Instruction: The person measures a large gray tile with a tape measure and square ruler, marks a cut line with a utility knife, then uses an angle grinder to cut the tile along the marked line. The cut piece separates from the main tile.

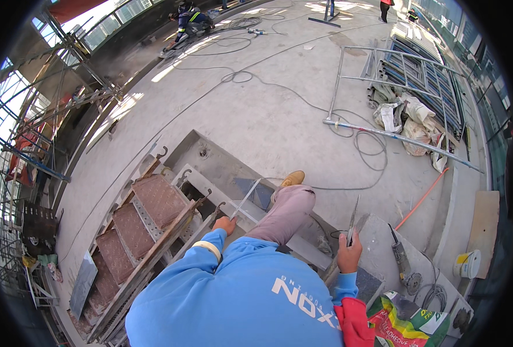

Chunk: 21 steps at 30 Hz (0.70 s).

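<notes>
The person in the blue long-sleeved top is looking down over a grey concrete ledge (222, 168), with one leg in pinkish-grey trousers (285, 211) extending forward and a tan work boot (293, 178) resting on the concrete. The left hand (226, 224) is closing its fingers around the handle of a flat steel trowel with a long narrow blade (246, 198); the blade is angling up and away from the hand, over the ledge and just beside the knee. The right hand (349, 253) is gripping, with fingers wrapped tight, the handle of a second thin metal trowel (355, 217), whose blade is pointing upward above the fist, over the grey slab on the right. Left of the left hand, a rust-brown perforated metal stair with steel side rails (146, 220) is descending away below the ledge. Just beside the right hand, toward the right, a dark angle grinder with a round disc (404, 266) is lying on the slab, and a white bucket with a yellow label (469, 263) is standing farther right. A green, red and yellow printed sack (407, 327) is lying near the lower edge. An orange hose (421, 199) and black cables (360, 150) are trailing across the pale concrete floor, and another worker in dark clothing (188, 20) is crouching well apart at the top
</notes>
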Motion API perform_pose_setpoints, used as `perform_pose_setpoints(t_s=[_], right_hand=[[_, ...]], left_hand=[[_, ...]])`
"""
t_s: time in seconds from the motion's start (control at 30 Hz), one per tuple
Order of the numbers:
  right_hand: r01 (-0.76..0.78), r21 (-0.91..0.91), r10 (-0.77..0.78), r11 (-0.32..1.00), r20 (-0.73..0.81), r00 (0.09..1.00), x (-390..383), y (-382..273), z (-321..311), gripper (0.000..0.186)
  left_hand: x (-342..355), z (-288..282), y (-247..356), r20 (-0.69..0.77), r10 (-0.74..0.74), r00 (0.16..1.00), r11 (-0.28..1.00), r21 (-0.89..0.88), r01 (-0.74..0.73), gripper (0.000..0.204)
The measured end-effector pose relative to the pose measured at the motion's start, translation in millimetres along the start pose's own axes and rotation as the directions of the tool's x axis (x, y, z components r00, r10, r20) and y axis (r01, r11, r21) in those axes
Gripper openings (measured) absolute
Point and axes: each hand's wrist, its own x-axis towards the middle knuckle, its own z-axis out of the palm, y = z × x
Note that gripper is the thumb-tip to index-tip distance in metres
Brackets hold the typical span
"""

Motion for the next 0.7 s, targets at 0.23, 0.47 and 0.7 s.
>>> perform_pose_setpoints(t_s=[0.23,0.47,0.7], right_hand=[[-0.099,-0.104,0.092,0.990,-0.068,0.993,277.9,49.9,6.1,0.050],[-0.181,-0.115,0.158,0.977,-0.186,0.970,721.2,114.0,-114.9,0.051],[-0.547,-0.305,0.531,0.780,-0.140,0.836,766.1,10.5,-178.8,0.055]], left_hand=[[228.5,8.1,171.6,0.199,0.103,0.975,0.928,0.333,-0.166,0.073],[478.3,-11.7,652.6,0.252,0.266,0.930,0.885,0.319,-0.339,0.058],[405.4,-76.8,947.5,0.310,0.718,0.623,0.632,0.086,-0.770,0.043]])
